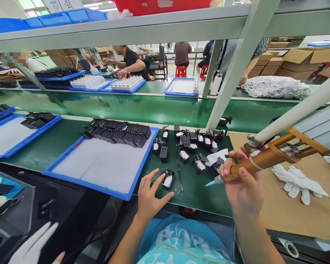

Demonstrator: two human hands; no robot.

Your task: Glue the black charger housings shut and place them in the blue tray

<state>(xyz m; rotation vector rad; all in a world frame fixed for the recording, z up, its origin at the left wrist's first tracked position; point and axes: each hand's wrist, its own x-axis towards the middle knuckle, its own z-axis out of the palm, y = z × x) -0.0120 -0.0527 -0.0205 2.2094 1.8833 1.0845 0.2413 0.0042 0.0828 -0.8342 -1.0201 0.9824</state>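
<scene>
My right hand [244, 183] is wrapped round an orange-brown glue gun [266, 159], whose pale blue nozzle [215, 180] points left over the green bench. My left hand [150, 198] is empty with its fingers spread. Its fingertips are close to a small open black plastic case [168, 179] with white material inside; whether they touch it I cannot tell. Metal tweezers [179, 176] lie just right of that case. Behind them stand several similar black cases [199, 165], many open with white inside, and a white piece of paper [217, 157].
A blue-rimmed tray [104, 167] on the left holds rows of black cases [118, 132]. White gloves [299, 181] lie on cardboard [280, 212] at right. A slanted post [236, 69] rises ahead. Another person's white-gloved hand [34, 244] is at lower left.
</scene>
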